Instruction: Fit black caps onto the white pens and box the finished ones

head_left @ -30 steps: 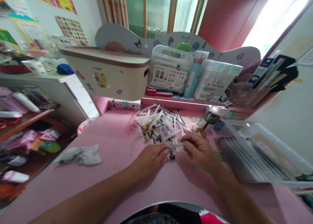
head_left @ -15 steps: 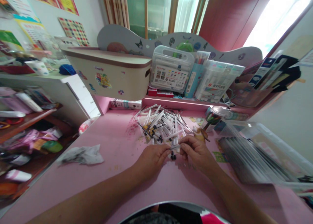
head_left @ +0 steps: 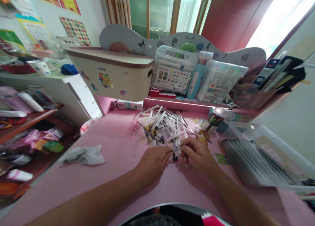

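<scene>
My left hand (head_left: pixel 157 158) and my right hand (head_left: pixel 195 153) meet low over the pink desk, fingertips closed on the two ends of a thin, clear pen tube (head_left: pixel 176 150). Its finer detail is too small to make out. Just behind my hands lies a loose pile of white pen barrels (head_left: pixel 159 119), with thin dark refills and black tips mixed in. Several small black caps (head_left: pixel 175 158) rest on the desk between my hands, close below the tube.
At right stands a clear plastic bin (head_left: pixel 261 134) with a tray of dark pens (head_left: pixel 256 160). A crumpled tissue (head_left: pixel 85 155) lies on the left. Behind are a metal can (head_left: pixel 219 116) of pens and a shelf with a beige lidded box (head_left: pixel 115 78) and marker cases (head_left: pixel 173 71).
Both hands stay in nearly the same place, still pinching the tube. The whole view has shifted very slightly; the pile and caps look unchanged.
</scene>
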Available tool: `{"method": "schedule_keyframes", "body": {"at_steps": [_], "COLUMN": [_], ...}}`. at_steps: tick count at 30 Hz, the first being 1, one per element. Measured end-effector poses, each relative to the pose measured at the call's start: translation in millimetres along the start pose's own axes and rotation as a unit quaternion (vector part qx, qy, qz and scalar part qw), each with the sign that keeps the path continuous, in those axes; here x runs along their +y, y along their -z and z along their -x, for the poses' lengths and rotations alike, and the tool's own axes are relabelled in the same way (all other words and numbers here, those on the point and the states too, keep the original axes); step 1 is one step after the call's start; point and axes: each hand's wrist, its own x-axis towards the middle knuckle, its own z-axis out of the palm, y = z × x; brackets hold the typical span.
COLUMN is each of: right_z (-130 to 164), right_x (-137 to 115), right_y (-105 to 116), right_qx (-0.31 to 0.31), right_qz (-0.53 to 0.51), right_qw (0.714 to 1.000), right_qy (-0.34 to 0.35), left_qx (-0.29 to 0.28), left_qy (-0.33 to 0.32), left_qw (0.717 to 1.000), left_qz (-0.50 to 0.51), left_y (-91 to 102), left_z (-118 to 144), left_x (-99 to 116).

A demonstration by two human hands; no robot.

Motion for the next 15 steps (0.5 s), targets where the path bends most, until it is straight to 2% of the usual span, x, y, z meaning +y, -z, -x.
{"method": "schedule_keyframes", "body": {"at_steps": [5, 7, 11, 13, 15], "right_z": [2.1, 1.4, -2.2, -2.6, -1.1], "right_x": [-9.8, -14.1, -15.5, -15.2, -17.1], "right_y": [2.1, 6.7, 21.3, 26.5, 27.3], "right_qx": [-0.016, -0.009, 0.068, 0.079, 0.048], "right_qz": [0.021, 0.042, 0.067, 0.117, 0.225], "right_qw": [1.000, 0.999, 0.993, 0.985, 0.965], "right_qy": [0.000, 0.017, 0.071, 0.096, 0.128], "left_qx": [-0.011, 0.002, 0.066, 0.081, 0.080], "left_qy": [-0.011, -0.021, 0.012, 0.019, 0.012], "left_qw": [1.000, 1.000, 0.996, 0.993, 0.993], "left_qz": [0.004, 0.014, 0.054, 0.083, 0.091], "left_y": [2.3, 4.4, 8.9, 9.7, 8.8], "left_z": [0.8, 1.0, -1.2, -3.3, -4.7], "left_x": [3.8, 3.8, -3.5, -8.0, -10.4]}}
